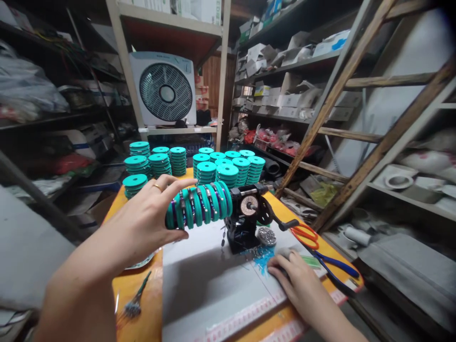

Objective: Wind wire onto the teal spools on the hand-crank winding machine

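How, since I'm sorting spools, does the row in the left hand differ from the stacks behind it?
The row lies on its side, gripped by the left hand; the stacks stand upright, untouched. The row shows dark fittings along its side; the stacks show none clearly. Both are round green spools.

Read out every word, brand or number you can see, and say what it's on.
No text is readable.
Fan: marks along its top, too blurred.
White boxes above it: green print, too blurred.
Right-hand shelf boxes: too small.
Pink-marked strip: too blurred.
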`<state>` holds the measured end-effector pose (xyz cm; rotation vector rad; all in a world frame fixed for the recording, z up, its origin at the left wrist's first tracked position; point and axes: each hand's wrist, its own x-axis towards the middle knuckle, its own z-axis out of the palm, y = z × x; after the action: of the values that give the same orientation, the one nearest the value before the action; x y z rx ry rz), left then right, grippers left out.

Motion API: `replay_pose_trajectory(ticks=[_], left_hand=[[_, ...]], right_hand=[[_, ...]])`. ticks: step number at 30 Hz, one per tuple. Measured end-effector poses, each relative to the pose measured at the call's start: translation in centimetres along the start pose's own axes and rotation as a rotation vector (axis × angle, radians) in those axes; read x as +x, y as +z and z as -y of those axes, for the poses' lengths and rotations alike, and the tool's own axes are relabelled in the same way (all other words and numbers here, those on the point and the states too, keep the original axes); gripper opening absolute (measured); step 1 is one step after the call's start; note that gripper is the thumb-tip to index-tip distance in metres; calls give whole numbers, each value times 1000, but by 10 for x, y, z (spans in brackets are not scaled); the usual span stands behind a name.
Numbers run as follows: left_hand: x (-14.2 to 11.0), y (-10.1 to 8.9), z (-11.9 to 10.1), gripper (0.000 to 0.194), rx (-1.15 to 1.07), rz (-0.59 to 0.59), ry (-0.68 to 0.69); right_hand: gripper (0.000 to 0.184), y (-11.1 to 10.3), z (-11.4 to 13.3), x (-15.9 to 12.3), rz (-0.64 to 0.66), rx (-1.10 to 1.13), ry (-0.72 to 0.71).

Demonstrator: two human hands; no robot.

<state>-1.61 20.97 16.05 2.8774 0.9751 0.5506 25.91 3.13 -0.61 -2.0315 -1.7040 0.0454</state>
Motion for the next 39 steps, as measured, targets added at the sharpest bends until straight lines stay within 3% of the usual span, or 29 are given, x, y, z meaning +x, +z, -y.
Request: replay_pose_trajectory(ticks=[5,7,12,15,18,32,39], left_hand=[[-2,-2,5,75,-118,-7,10],[-2,-2,8,70,-152,-17,41],[-2,-4,10,62,-229,-14,67],[-3,-5,10,61,-251,-4,58],[-3,-4,11,62,-261,0,54],[-3,0,15,63,-267,-8,52],[-4,-1,15,65,-282,-10,66]], right_hand=[[11,-18,16,7,-135,115,-97],[4,-32,36,18,-225,213,-237],[16,-59,102,63,-366,543,-465],[11,-59,133,89,-421,649,-519],[8,-50,150,105,-449,601,-571],[7,-38,161,114,-532,382,-643],[5,-44,157,110,-465,249,-695]])
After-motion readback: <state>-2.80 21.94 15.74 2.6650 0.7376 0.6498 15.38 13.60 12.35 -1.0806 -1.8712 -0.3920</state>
